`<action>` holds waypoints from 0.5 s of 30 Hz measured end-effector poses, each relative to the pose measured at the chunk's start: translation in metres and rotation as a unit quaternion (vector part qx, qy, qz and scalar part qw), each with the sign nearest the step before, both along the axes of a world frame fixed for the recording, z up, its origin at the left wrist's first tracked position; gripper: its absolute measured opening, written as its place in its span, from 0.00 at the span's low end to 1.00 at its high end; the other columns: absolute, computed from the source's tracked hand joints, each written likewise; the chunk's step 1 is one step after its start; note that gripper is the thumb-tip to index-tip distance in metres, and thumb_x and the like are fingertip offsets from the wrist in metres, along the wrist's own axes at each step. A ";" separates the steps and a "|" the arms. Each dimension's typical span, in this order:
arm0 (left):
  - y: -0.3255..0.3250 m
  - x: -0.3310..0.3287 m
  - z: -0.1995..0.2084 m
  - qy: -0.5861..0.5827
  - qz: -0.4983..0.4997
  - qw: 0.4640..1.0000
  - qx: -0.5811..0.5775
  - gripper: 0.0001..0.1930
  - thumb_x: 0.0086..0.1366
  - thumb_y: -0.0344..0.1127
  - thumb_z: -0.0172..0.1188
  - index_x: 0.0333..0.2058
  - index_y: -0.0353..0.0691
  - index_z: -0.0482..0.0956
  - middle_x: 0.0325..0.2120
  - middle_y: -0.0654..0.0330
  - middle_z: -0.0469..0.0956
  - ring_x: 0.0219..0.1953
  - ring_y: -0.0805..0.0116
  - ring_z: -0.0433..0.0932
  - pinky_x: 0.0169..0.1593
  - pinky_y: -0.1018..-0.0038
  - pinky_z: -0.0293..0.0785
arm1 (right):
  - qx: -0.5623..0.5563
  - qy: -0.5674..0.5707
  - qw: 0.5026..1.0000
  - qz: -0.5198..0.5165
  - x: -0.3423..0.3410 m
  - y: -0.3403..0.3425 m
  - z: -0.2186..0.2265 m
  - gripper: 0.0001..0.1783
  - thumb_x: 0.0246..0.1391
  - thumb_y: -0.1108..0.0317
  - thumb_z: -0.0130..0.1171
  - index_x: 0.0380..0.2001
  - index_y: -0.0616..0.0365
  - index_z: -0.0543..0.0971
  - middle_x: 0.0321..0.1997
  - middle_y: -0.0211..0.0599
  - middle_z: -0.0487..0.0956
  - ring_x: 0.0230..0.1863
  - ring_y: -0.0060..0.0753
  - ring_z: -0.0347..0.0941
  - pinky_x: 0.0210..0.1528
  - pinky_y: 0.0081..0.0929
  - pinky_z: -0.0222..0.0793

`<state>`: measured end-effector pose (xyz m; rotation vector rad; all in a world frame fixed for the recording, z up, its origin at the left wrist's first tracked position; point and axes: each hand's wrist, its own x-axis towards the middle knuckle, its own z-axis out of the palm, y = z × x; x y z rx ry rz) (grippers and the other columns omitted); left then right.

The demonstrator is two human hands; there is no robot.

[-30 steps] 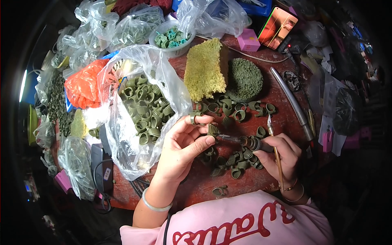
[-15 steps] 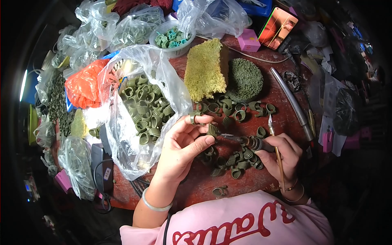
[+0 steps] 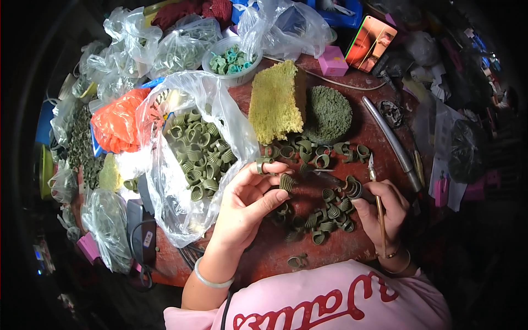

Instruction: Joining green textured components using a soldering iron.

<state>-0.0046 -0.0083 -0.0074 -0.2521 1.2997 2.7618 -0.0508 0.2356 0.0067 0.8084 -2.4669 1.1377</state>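
Observation:
My left hand [image 3: 247,192] pinches a ribbed dark green ring [image 3: 286,182] between thumb and fingertips. Another green band [image 3: 263,165] sits around one of its fingers. On the right, my right hand [image 3: 388,208] is closed around a dark-handled tool, partly hidden by the hand. Ribbed rings [image 3: 352,188] are strung on the tool's front, and its thin tip points left, apart from the pinched ring. A slim wooden-handled craft knife [image 3: 379,219] is also held in that hand, its blade upward. Loose green rings [image 3: 325,215] lie in a pile between and below my hands.
A clear plastic bag [image 3: 165,212] full of similar rings stands open at left. Beyond my hands are a yellow sponge block [image 3: 275,102], a round green rough pad [image 3: 328,114] and more rings. A tapered metal rod [image 3: 388,135] lies right; a phone [image 3: 372,44] leans at the back.
My right hand has shifted slightly right, drawing the tool's tip away from the pinched ring. My left hand still pinches its ring. The whole view has shifted a little.

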 end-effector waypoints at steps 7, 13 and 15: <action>0.001 0.000 0.002 0.001 -0.003 1.000 0.002 0.20 0.57 0.17 0.60 0.49 0.32 0.71 0.46 0.57 0.74 0.48 0.70 0.73 0.52 0.75 0.71 | 0.004 -0.018 0.999 0.030 0.003 -0.001 0.004 0.15 0.44 0.66 0.71 0.30 0.62 0.76 0.24 0.36 0.76 0.22 0.33 0.74 0.23 0.26 0.68; 0.001 -0.001 0.002 0.007 -0.008 1.000 -0.012 0.20 0.57 0.16 0.58 0.49 0.34 0.71 0.47 0.54 0.74 0.48 0.69 0.74 0.51 0.75 0.72 | 0.017 -0.025 0.999 0.038 0.003 -0.003 0.004 0.14 0.43 0.67 0.71 0.30 0.61 0.76 0.23 0.34 0.75 0.21 0.29 0.74 0.22 0.24 0.68; 0.001 0.000 0.002 0.012 -0.009 1.000 -0.028 0.21 0.57 0.16 0.57 0.49 0.35 0.70 0.48 0.52 0.73 0.49 0.68 0.74 0.50 0.75 0.73 | 0.023 -0.024 0.999 0.041 0.003 -0.003 0.004 0.14 0.43 0.68 0.71 0.30 0.62 0.77 0.23 0.33 0.75 0.20 0.28 0.74 0.22 0.23 0.68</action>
